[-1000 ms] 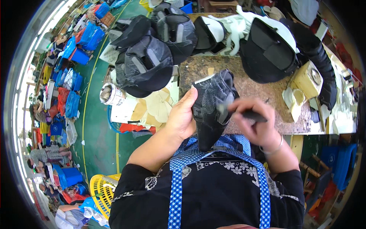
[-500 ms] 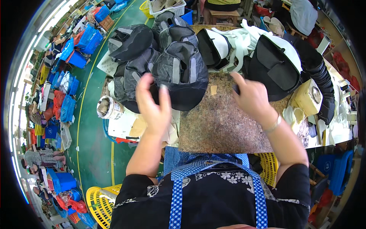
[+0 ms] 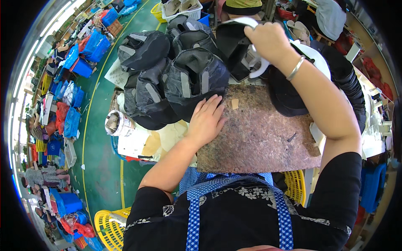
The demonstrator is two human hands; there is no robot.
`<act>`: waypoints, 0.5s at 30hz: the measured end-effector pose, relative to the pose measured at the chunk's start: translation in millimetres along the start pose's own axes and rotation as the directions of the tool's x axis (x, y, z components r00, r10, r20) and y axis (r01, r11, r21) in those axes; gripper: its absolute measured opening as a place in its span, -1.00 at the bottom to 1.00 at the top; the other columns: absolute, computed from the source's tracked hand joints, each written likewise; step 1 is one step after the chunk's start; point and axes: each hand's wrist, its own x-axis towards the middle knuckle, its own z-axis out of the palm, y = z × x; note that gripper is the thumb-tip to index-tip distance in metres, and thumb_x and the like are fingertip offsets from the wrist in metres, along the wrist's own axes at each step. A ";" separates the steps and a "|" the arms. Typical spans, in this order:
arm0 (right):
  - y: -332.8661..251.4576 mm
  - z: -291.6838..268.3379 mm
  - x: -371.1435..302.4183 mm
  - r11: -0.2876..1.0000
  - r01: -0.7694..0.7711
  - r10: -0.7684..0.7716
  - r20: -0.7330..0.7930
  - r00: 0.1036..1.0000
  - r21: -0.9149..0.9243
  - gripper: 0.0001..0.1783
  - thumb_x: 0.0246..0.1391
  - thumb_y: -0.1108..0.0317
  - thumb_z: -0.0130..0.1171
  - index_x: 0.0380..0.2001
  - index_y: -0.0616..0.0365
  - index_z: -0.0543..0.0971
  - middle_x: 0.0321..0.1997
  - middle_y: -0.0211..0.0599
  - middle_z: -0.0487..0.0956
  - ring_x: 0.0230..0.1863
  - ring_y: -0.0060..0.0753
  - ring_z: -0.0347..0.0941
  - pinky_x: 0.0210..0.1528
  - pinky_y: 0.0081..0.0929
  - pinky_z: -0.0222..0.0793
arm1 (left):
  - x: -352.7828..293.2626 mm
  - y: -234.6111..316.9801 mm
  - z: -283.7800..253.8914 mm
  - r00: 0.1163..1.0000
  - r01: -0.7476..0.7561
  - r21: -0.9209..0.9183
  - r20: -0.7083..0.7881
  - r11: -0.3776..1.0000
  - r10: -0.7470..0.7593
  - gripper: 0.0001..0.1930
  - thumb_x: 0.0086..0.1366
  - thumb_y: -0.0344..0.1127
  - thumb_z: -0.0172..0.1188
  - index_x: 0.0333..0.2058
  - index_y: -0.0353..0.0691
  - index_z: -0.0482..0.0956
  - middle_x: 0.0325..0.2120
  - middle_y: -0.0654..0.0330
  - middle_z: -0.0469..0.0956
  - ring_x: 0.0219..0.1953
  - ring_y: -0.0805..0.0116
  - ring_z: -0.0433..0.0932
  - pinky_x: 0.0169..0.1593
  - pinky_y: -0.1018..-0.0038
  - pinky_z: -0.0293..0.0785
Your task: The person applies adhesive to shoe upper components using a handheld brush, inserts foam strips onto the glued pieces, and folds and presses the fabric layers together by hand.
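Change, left hand: the left hand (image 3: 206,121) has come down since half a second ago; then it was raised with fingers spread in front of the dark caps, now it lies flat on the table (image 3: 259,134).
Change, right hand: the right hand (image 3: 270,42) has gone further out and up, from the middle of the table to the far pile.
Left hand state: released, palm down, fingers together, holding nothing; the fingertips touch the near edge of the front cap (image 3: 194,81).
Right hand state: clenched around a white strap (image 3: 261,69) that belongs to a black piece (image 3: 234,48) lifted off the far pile; a bangle sits on the wrist.
Black piece, place: under and just left of the right hand, well beyond the left hand.
Stack of caps: dark grey caps (image 3: 146,94) with pale strips, heaped just beyond and to the left of the left hand.
White tub: a round tub (image 3: 117,123) to the left of the left hand, lying tilted; its contents cannot be told.
Yellow baskets: one yellow basket (image 3: 109,224) by the person's left elbow, another yellow basket (image 3: 298,186) under the table edge below the right arm; what they hold is hidden.
Far crate: a white crate (image 3: 181,9) beyond the caps holds pale soles.
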 end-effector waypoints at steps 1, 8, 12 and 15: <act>7.1 -8.1 -1.9 0.999 -0.025 0.023 -0.043 0.999 -0.049 -0.84 -0.19 0.37 0.04 -0.41 0.01 0.42 -0.59 -0.33 0.49 -0.49 -0.31 0.48 -0.53 -0.42 0.33 | 1.8 -0.3 -0.5 1.000 -0.005 0.031 -0.004 1.000 0.005 -0.63 0.02 -0.27 0.16 -0.19 -0.32 0.41 -0.04 0.03 0.34 0.06 0.13 0.27 0.10 0.24 0.15; 40.6 -97.4 -53.8 0.932 -0.252 0.327 -0.299 0.897 0.261 -0.74 -0.12 0.45 -0.04 -0.27 0.03 0.42 -0.64 -0.31 0.47 -0.57 -0.38 0.46 -0.56 -0.46 0.29 | 3.9 8.3 -6.5 0.993 0.023 -0.088 -0.117 0.996 -0.033 -0.54 -0.03 -0.30 0.21 -0.13 -0.32 0.37 -0.05 0.00 0.34 0.05 0.07 0.28 0.09 0.28 0.18; 5.1 -120.8 -124.0 -0.115 -0.520 0.382 0.521 0.763 0.846 -0.89 -0.08 0.45 -0.02 -0.55 0.24 0.48 -0.76 -0.45 0.35 -0.73 -0.66 0.19 -0.62 -0.66 0.09 | -7.4 23.9 -15.1 0.948 0.080 -0.903 -0.062 0.422 -0.312 -0.16 -0.16 -0.27 0.30 0.12 -0.27 0.08 0.11 0.05 0.17 0.18 0.19 0.11 0.21 0.33 -0.01; -39.9 -106.5 -187.2 -0.667 -0.662 -0.156 0.805 0.572 0.341 -0.84 -0.05 0.39 0.08 -0.63 0.18 0.41 -0.75 -0.45 0.32 -0.74 -0.65 0.18 -0.67 -0.64 0.04 | -23.9 40.3 -22.6 0.934 0.102 -0.904 0.231 -0.415 -0.273 0.00 -0.14 -0.01 0.32 0.19 -0.25 -0.08 0.17 0.06 0.06 0.22 0.21 0.03 0.23 0.30 -0.07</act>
